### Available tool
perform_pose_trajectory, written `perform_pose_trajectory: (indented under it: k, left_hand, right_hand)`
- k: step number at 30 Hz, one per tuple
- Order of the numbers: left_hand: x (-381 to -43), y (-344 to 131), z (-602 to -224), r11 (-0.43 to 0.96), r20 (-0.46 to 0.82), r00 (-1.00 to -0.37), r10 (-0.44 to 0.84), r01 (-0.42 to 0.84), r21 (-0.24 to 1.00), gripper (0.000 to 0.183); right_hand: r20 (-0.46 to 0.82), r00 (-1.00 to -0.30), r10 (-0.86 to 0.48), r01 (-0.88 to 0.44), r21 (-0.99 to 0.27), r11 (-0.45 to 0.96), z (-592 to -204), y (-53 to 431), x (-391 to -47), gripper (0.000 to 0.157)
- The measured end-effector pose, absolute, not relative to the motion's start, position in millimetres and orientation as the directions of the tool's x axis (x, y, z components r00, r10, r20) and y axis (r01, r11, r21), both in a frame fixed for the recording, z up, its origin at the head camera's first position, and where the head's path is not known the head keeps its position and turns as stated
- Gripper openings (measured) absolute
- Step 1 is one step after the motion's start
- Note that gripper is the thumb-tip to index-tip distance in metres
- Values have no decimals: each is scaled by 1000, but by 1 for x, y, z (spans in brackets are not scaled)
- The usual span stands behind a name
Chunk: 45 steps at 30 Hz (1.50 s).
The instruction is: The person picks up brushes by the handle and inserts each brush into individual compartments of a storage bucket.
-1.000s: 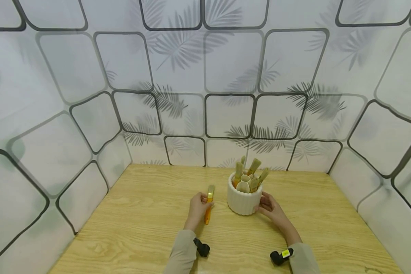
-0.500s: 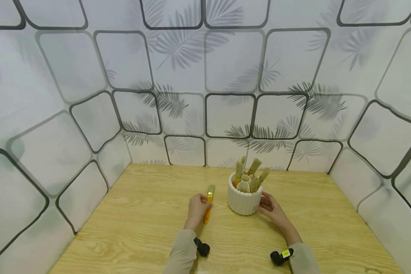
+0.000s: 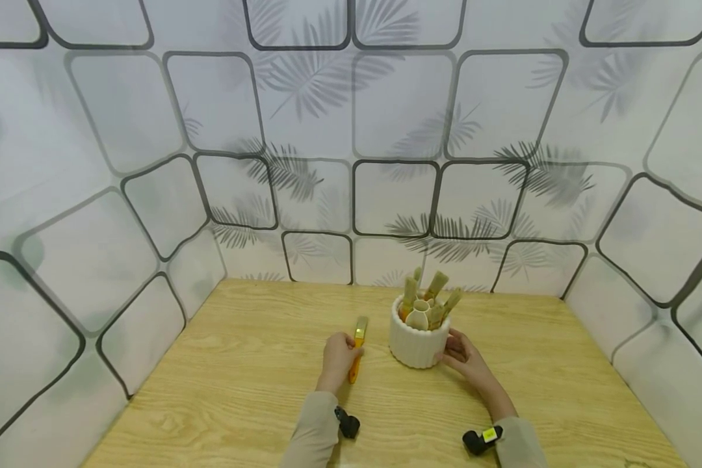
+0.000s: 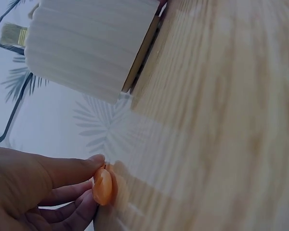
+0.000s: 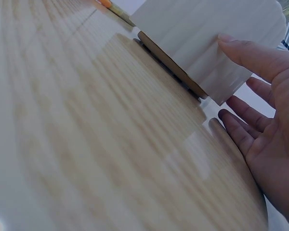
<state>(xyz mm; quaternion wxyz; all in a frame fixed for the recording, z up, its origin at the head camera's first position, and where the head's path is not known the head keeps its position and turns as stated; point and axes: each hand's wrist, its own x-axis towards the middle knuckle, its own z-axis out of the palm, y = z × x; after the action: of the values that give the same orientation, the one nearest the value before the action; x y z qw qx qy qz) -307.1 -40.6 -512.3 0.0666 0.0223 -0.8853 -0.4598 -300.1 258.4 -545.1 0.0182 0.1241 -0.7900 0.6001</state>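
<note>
A flat paintbrush with an orange handle, a gold-coloured ferrule and pale bristles lies along the wooden table, bristles pointing away. My left hand pinches its handle between thumb and fingers; the handle's rounded orange end shows in the left wrist view. To the right stands a white ribbed pot holding several pale-bristled brushes and a cream, vase-like piece. At the pot's right side is my right hand. Its thumb touches the wall in the right wrist view, the other fingers loosely bent beside it.
The pale wooden table runs back to a patterned cloth wall, with side walls left and right. Small black cameras sit at both sleeve cuffs.
The head view has shifted very slightly. Both hands, the paintbrush and the pot stay practically where they were.
</note>
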Motion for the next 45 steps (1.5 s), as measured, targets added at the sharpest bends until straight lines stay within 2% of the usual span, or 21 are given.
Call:
perform_pose_trajectory:
  k: [12,21,28,36,45]
  left_hand:
    - [-303,-39,-510,658,151,-981,-121,34,752,19]
    - [-301,-42,-506,691,129,-986,-104,21,722,22]
    - [-302,-46,-504,643,39,-994,-105,-38,764,18]
    - [-304,-50,-505,596,51,-995,-81,-8,803,12]
    - [-308,-52,-504,504,59,-997,-53,24,864,13]
  right_hand:
    - [185,-966,-180,-227,-941,250,-545,259,-299,68]
    - [173,-970,-169,-211,-945,249,-544,257,-299,69]
    - [169,-971,-171,-209,-945,253,-544,257,-299,69]
    - [177,-970,-169,-218,-940,263,-545,258,-300,68]
    - [179,-968,-175,-221,-941,258,-546,259,-301,68]
